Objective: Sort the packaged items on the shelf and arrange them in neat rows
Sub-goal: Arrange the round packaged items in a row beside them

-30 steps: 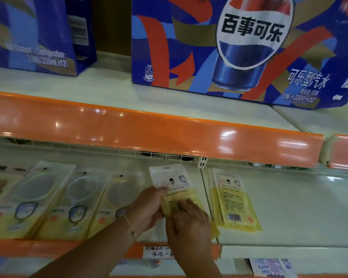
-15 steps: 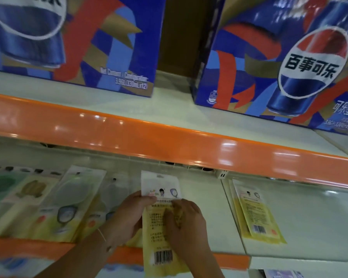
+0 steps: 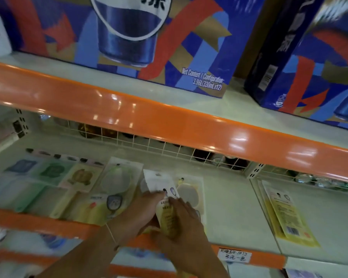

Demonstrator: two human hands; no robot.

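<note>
Two hands meet over one yellow-and-white packet [image 3: 165,205] near the front edge of the lower shelf [image 3: 225,213]. Left hand [image 3: 137,215] grips the packet's left side, fingers [image 3: 155,195] curled over its upper face; right hand [image 3: 181,223] lies over the lower part with fingers bent round it, so both hold the same item. The packet stands slightly tilted, overlapping a flat packet with a round window [image 3: 189,193] behind it. To the left, a row of flat packets [image 3: 78,177] lies side by side, partly blurred. Well apart to the right, past a shelf divider, a stack of yellow packets [image 3: 285,213] lies alone. Blue cartons [image 3: 149,41] fill the upper shelf behind an orange rail [image 3: 169,121]. Step in hand, as judged: placing or squaring one packet into the row. The next move likely calls for laying it flat, edges aligned with its neighbours, then releasing both grips.
</note>
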